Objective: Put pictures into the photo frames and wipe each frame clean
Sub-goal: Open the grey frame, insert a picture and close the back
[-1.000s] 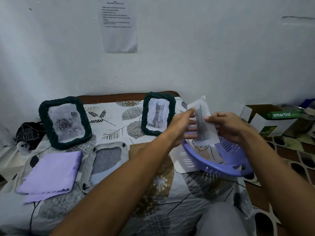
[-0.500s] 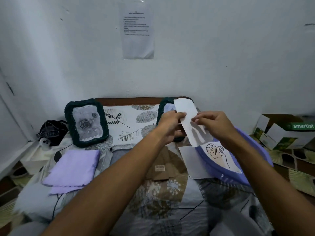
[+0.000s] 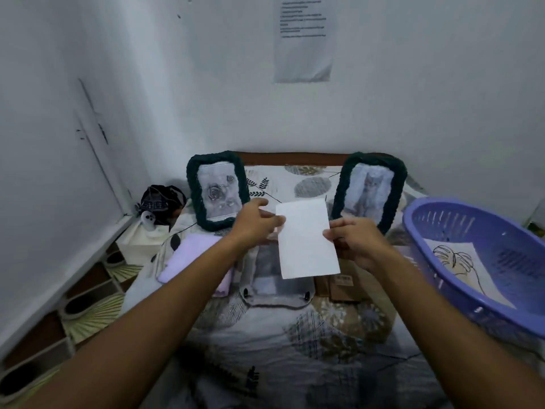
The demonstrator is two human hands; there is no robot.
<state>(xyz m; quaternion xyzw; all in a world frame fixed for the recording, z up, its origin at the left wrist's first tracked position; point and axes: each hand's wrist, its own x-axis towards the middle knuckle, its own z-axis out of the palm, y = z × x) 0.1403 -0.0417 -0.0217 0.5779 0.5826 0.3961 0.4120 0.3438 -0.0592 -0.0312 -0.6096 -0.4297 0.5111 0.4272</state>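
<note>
currently both hands hold a white picture sheet point(image 3: 306, 239) in the air above the bed point(image 3: 295, 335). the left hand point(image 3: 258, 222) pinches its upper left edge, and the right hand point(image 3: 354, 239) pinches its right edge with curled fingers. the sheet's long axis runs near vertical, its top leaning slightly left, and its blank side faces the camera, so the printed side is hidden.

directly below it lies a grey frame point(image 3: 274, 283) flat on the bed, partly covered by the sheet and the left forearm. a brown cardboard backing point(image 3: 343, 286) lies just beside it, half hidden by the right hand. a lilac cloth point(image 3: 191, 255) is folded on the left, cut across by the left arm.

2 dark green frames stand at the head of the bed: the rose frame point(image 3: 216, 190) and the cat frame point(image 3: 370, 188), its lower corner hidden by the right hand. a purple basket point(image 3: 477, 255) at right holds a leaf drawing point(image 3: 460, 268), blurred.
</note>
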